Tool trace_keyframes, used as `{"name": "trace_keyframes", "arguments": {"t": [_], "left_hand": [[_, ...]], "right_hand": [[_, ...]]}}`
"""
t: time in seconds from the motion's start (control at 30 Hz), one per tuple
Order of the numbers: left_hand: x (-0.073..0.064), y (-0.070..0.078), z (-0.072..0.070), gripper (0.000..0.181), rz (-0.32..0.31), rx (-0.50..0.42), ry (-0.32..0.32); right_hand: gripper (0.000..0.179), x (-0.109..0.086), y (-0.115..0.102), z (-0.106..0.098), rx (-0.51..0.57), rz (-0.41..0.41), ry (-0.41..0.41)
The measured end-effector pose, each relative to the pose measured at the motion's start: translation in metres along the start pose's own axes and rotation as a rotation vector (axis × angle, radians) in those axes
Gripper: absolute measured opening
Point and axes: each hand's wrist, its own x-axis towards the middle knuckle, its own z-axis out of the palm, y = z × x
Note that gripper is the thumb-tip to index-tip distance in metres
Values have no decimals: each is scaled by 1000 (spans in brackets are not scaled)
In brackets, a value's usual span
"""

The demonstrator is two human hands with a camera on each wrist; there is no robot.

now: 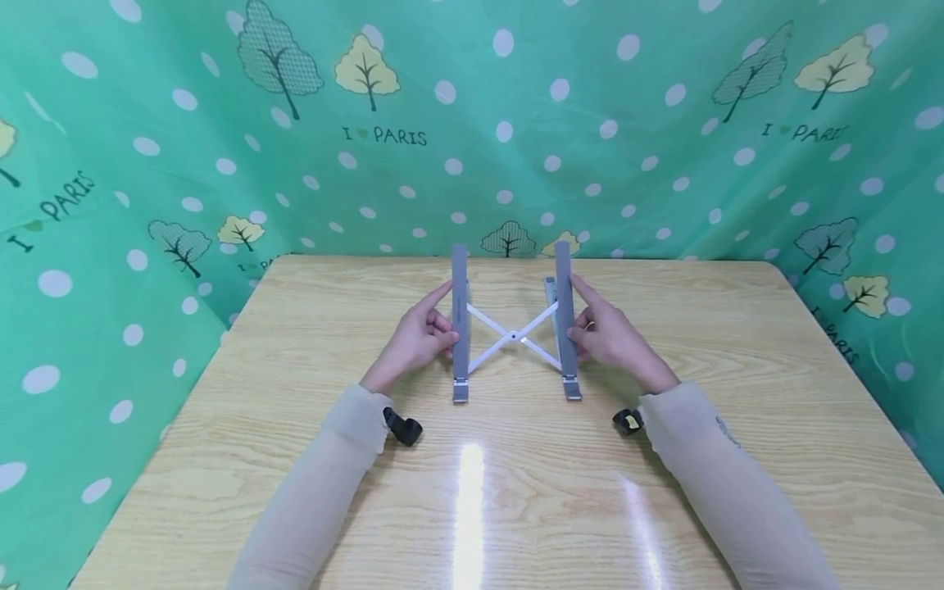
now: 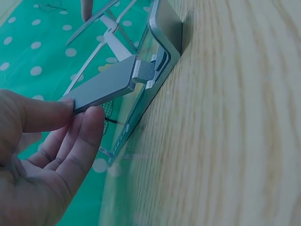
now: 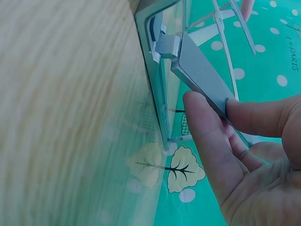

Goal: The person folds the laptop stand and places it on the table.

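Note:
A grey folding laptop stand [image 1: 460, 319] stands opened out on the wooden table, its two long bars joined by a silver X-shaped brace [image 1: 514, 336]. My left hand [image 1: 416, 336] pinches the left bar from its outer side, index finger stretched along it. On the opposite side my right hand [image 1: 608, 332] grips the right bar in the same way. In the left wrist view the thumb and fingers of the left hand [image 2: 51, 150] hold the raised bar near its hinge [image 2: 145, 71]. The right wrist view shows the right hand [image 3: 254, 155] pinching the other raised bar [image 3: 202, 73].
The light wooden table [image 1: 332, 508] spreads around the stand, with bright reflections near the front. A green dotted cloth [image 1: 501, 164] hangs behind and at the sides. Black wrist-camera mounts [image 1: 403, 428] sit at both cuffs.

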Motion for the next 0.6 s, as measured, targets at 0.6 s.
{"name": "trace_keyframes", "arguments": {"t": [0.6], "left_hand": [[-1, 3, 5, 92, -12, -7, 21]], "right_hand": [[91, -1, -4, 5, 13, 7, 8]]}}
